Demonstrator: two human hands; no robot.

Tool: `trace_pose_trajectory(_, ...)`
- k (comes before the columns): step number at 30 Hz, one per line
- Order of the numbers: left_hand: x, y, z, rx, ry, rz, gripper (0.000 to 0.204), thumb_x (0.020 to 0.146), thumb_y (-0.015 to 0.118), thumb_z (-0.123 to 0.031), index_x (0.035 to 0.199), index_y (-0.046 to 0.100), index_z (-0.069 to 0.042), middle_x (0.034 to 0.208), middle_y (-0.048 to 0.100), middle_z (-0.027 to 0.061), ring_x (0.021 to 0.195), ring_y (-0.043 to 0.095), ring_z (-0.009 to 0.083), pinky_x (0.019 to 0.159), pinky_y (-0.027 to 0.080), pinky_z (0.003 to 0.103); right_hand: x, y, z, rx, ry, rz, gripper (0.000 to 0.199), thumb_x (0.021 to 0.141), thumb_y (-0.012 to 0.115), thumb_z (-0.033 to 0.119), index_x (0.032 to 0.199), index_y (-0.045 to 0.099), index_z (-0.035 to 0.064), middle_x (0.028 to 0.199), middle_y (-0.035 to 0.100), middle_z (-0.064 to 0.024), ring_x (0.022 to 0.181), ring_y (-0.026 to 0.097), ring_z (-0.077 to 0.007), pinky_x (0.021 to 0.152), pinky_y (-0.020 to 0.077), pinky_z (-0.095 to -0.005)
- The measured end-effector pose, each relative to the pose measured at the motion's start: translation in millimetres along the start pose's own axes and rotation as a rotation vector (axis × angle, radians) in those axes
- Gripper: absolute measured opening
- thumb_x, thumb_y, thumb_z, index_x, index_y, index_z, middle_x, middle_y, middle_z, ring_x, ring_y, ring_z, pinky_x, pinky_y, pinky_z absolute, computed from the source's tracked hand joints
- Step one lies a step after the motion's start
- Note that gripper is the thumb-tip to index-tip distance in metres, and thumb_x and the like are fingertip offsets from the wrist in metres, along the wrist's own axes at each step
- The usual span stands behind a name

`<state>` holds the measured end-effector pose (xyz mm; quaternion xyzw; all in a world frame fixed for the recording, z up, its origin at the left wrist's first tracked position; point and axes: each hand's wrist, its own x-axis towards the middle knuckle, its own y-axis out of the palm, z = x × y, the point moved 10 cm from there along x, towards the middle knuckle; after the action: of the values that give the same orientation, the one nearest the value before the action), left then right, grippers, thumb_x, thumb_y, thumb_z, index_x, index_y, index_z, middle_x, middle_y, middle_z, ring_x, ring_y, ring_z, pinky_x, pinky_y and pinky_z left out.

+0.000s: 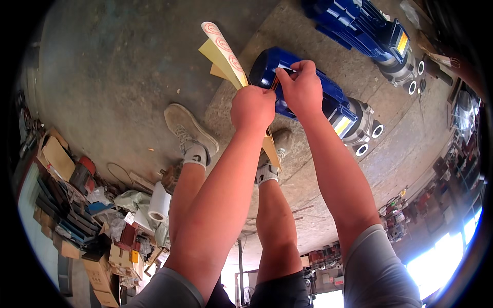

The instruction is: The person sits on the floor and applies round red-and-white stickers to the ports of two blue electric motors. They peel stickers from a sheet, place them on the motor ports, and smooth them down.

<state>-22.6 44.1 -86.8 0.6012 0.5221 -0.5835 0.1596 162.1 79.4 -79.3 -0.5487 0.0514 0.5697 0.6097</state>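
My left hand (252,107) is closed on a strip of yellow backing sheets (222,55) that carries round white stickers with red rings. The strip fans up and to the left of the fist. My right hand (301,87) pinches a small sticker or sheet edge right beside the left fist. Both hands hover over a blue electric motor (328,97) with a silver gear end, which lies on the concrete floor. My two legs and grey shoes (188,129) stand below the hands.
A second blue motor (370,31) lies on the concrete floor (118,77) at the upper right. Cardboard boxes (56,156), a white paper roll (159,201) and mixed clutter crowd the left side. More parts and shelving line the right edge.
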Motion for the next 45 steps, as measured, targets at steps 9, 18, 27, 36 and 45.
trace_pose_trajectory(9,2.8,2.2,-2.7,-0.02,0.074,0.012,0.026,0.092,0.075,-0.029,0.099,0.085,-0.006,0.081,0.079,0.011,0.075,0.077,0.0253,0.076,0.058,0.039,-22.4,-18.1,15.0,-0.388,-0.338,-0.442,0.066,0.092,0.082,0.048,0.144,0.057,0.0164,0.149,0.053,-0.0172,0.14,0.049,-0.0342,0.114,0.0377,-0.0515)
trace_pose_trajectory(18,11.8,2.9,37.2,0.161,0.185,0.062,0.019,0.091,0.071,-0.022,0.093,0.085,-0.01,0.097,0.079,0.0202,0.095,0.076,0.0412,0.086,0.061,0.049,-30.2,2.3,7.7,-0.381,-0.476,-0.27,0.102,0.091,0.081,0.057,0.17,0.03,0.0186,0.16,0.043,-0.0141,0.148,0.042,-0.0334,0.121,0.0308,-0.0534)
trace_pose_trajectory(27,-24.3,-87.4,91.0,-0.124,0.008,0.096,0.03,0.093,0.077,-0.01,0.122,0.079,0.0,0.104,0.081,0.0176,0.089,0.078,0.0244,0.08,0.059,0.037,-33.5,-8.4,13.1,-0.348,-0.382,-0.202,0.121,0.079,0.088,0.064,0.17,0.027,0.0125,0.159,0.045,-0.0165,0.148,0.043,-0.0342,0.123,0.029,-0.0525)
trace_pose_trajectory(36,-55.3,-188.0,92.9,-0.232,0.249,0.011,0.028,0.099,0.068,0.0,0.125,0.076,0.006,0.119,0.077,0.0142,0.105,0.073,0.0186,0.091,0.058,0.031,-31.6,-6.5,20.7,-0.46,-0.396,-0.16,0.132,0.073,0.091,0.066,0.172,0.022,0.0111,0.164,0.041,-0.0189,0.151,0.04,-0.0385,0.122,0.0302,-0.0562)
trace_pose_trajectory(45,-241.7,-281.2,33.6,-0.067,0.274,0.101,0.032,0.097,0.069,-0.002,0.128,0.078,-0.001,0.126,0.079,0.0137,0.118,0.073,0.0201,0.105,0.054,0.033,-251.6,-40.2,22.9,-0.116,-0.357,0.145,0.139,0.068,0.1,0.042,0.173,0.014,0.0073,0.166,0.042,-0.0253,0.152,0.044,-0.0431,0.122,0.038,-0.055)
